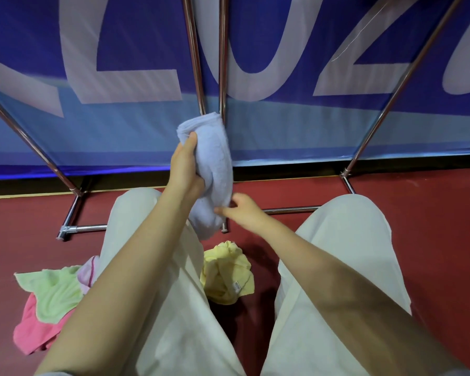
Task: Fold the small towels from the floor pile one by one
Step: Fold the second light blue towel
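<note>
- Floor (432,226): yellow towel (227,272) between the knees; green towel (52,289) over pink towel (33,329), left of the left leg.
- Left hand (185,164) grips the folded blue towel (215,169), held up in the air.
- Right hand (242,210): fingers pinch its lower edge.
- Behind: metal frame (385,115), blue banner (136,50).

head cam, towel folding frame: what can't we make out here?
- Blue towel: fold count hidden; left hand grips it bunched.
- Right hand: fingertips at the towel's edge, pinch unclear.
- Pink towel: mostly under the green towel.
- Yellow towel: left edge behind the trouser leg.
- Banner lettering: cut off at top.
</note>
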`<act>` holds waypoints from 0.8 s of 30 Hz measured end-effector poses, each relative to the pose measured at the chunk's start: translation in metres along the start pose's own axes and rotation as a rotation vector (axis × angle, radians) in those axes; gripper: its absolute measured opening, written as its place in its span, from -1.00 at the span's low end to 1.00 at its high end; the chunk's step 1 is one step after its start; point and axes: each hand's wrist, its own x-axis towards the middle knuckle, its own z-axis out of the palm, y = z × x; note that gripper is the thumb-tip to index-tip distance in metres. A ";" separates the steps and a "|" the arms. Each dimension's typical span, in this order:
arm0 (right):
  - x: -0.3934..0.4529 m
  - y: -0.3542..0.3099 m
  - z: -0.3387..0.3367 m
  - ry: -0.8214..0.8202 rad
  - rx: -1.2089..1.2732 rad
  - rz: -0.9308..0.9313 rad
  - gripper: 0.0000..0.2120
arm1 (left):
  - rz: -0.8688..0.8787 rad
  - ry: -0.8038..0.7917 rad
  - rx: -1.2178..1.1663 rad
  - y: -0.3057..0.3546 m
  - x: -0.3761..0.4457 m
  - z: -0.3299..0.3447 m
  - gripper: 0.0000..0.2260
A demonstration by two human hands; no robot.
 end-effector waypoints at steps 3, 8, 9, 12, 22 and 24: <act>0.002 0.013 0.004 0.010 -0.072 0.029 -0.90 | -0.060 -0.010 -0.072 0.008 -0.003 -0.003 -0.74; 0.005 0.004 0.005 0.101 0.205 0.002 -0.66 | -0.076 -0.023 -0.188 0.016 -0.006 -0.006 -0.66; 0.006 0.000 0.005 0.113 0.260 0.007 -0.62 | -0.078 -0.042 -0.200 0.016 -0.006 -0.005 -0.66; 0.009 -0.008 0.002 0.175 0.297 -0.009 -0.61 | -0.078 -0.105 -0.233 0.013 -0.008 -0.002 -0.66; 0.008 -0.023 -0.016 0.292 0.304 -0.149 -0.90 | 0.163 0.010 -0.118 0.020 0.012 -0.022 -0.70; 0.005 -0.028 -0.022 0.281 0.284 -0.177 -0.89 | 0.180 0.103 -0.090 0.023 0.018 -0.028 -0.77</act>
